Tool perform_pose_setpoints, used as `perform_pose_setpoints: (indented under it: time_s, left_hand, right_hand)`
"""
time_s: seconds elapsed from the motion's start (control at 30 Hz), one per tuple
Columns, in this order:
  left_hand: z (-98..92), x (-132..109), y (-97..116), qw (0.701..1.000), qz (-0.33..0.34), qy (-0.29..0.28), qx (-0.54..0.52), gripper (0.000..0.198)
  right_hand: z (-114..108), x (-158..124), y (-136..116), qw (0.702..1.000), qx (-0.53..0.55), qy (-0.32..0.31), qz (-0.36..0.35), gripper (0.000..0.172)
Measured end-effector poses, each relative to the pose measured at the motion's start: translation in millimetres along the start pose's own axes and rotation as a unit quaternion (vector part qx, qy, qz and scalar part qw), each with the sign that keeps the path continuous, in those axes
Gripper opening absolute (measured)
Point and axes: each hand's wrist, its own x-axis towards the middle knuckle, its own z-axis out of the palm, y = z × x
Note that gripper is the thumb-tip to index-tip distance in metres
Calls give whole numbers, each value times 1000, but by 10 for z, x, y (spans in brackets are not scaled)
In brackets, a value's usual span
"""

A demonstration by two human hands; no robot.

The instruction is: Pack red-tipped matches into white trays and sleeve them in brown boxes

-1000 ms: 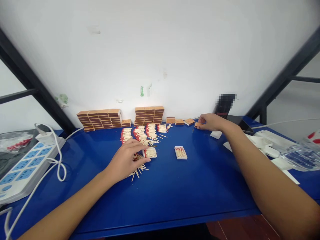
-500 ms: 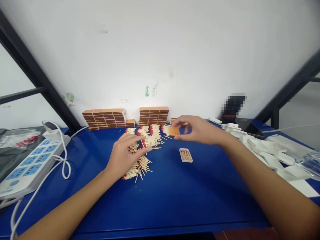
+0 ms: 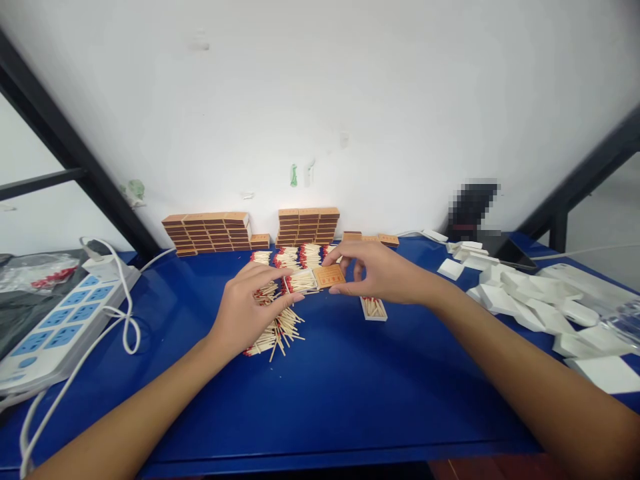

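Observation:
My left hand (image 3: 257,298) is closed on a white matchbox tray (image 3: 300,281) filled with red-tipped matches. Between the thumb and fingers of my right hand (image 3: 377,270) is an orange matchbox sleeve (image 3: 330,275). The sleeve's near end meets the right end of the tray; whether the tray has entered it I cannot tell. Loose matches (image 3: 280,333) lie in a heap beneath and beside my left hand, with more rows of matches (image 3: 287,257) behind. A second filled tray (image 3: 374,309) rests on the table just below my right hand, partly covered by it.
Stacked matchboxes (image 3: 210,233) stand against the wall, with another stack (image 3: 309,227) to their right and a few low boxes (image 3: 370,239) further along. White empty trays (image 3: 515,293) are piled at right. A power strip (image 3: 65,320) with looping white cable occupies the left.
My right hand has moved left and slightly down, bringing the orange sleeve up to the end of the tray. My left hand has stayed nearly still with the tray.

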Motion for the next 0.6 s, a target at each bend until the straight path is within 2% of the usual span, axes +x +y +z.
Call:
perform_pose_setpoints:
  time_s: [0.2,0.33,0.43,0.6]
  left_hand:
    - [6,-7,0,999,-30,16,1,33]
    - [20,-9,1,997,-74,35,-3,33]
    - [26,-3,6,996,-83,40,-6,32]
    - [31,-1,21,996,-83,35,-10,32]
  right_hand:
    - [27,-1,-15,1000,4,17,-3,32]
    - [77,12,-11,997,15,82,-8,33]
    - [145,28,-3,992,26,124,-9,34]
    - [198,35,-7,993,18,110,-26,32]
